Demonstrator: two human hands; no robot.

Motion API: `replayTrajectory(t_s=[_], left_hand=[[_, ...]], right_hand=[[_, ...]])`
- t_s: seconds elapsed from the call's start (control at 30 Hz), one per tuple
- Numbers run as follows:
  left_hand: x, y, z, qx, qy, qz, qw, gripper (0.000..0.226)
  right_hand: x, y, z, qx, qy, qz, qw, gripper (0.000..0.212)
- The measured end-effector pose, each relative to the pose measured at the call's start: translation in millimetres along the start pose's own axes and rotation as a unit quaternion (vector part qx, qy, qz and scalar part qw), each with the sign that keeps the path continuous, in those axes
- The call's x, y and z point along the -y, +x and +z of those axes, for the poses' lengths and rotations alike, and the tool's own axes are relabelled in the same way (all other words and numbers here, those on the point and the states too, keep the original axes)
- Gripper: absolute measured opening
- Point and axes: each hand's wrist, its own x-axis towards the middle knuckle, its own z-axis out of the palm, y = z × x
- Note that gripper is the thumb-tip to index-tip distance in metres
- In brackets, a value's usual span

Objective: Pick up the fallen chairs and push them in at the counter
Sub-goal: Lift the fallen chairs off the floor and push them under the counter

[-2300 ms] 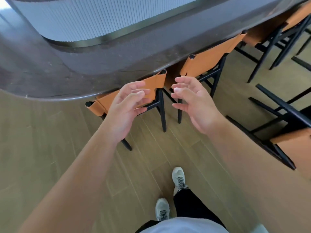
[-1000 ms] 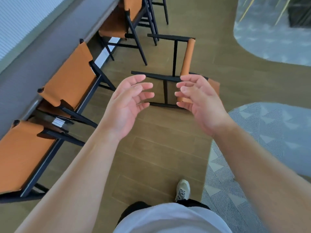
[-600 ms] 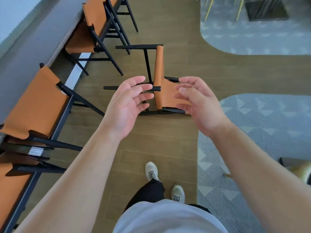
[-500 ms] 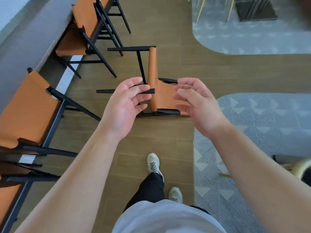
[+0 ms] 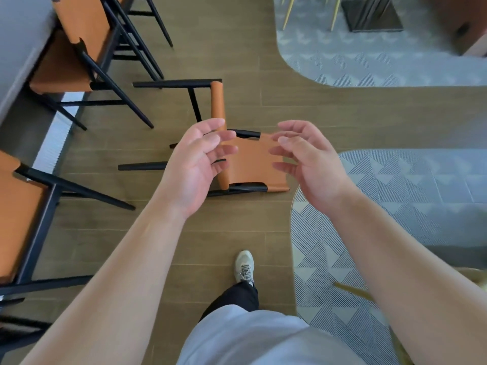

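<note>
On the wood floor [image 5: 237, 59], between the counter [image 5: 18, 35] and a grey patterned rug [image 5: 411, 196], one orange-and-black chair [image 5: 253, 164] lies tipped on its side, legs toward the counter. Two upright chairs [image 5: 79, 30] stand tucked there. Left hand [image 5: 195, 167] and right hand [image 5: 311, 162] hover above the fallen chair, fingers loosely spread, holding nothing. Assessment: approach step; next requires bending down, gripping the frame and righting it.

The fallen chair [image 5: 253, 162] is showing orange leather on a black frame; the rug [image 5: 395, 193] is wearing grey striped triangles; the floor [image 5: 342, 114] is looking brown.
</note>
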Motion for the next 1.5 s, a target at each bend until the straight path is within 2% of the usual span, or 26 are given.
replayTrajectory(t_s=[0.23, 0.5, 0.8, 0.97, 1.33, 1.5], left_hand=[[-15.3, 65.8, -27.7, 0.017, -0.017, -0.006, 1.0, 0.037], [-28.6, 107.6, -34.6, 0.032, -0.014, 0.004, 0.999, 0.037], [-19.7, 130.1, -12.2, 0.005, -0.004, 0.006, 1.0, 0.036], [-9.7, 151.2, 25.2, -0.034, 0.001, 0.011, 0.999, 0.034], [7.1, 217.0, 171.3, -0.12, -0.002, 0.033, 0.992, 0.031], [9.7, 231.8, 208.2, -0.158, -0.017, 0.056, 0.986, 0.031]], right_hand=[[13.9, 63.0, 17.8, -0.025, -0.016, -0.001, 1.0, 0.036], [27.4, 98.3, 19.5, -0.03, -0.022, -0.007, 0.999, 0.032], [29.5, 134.4, -7.6, 0.017, -0.014, 0.004, 1.0, 0.034], [37.9, 160.2, -49.3, 0.053, -0.014, 0.01, 0.998, 0.032], [90.1, 228.7, -188.7, 0.138, -0.03, 0.028, 0.99, 0.031], [108.3, 255.5, -219.6, 0.177, -0.045, 0.035, 0.983, 0.028]])
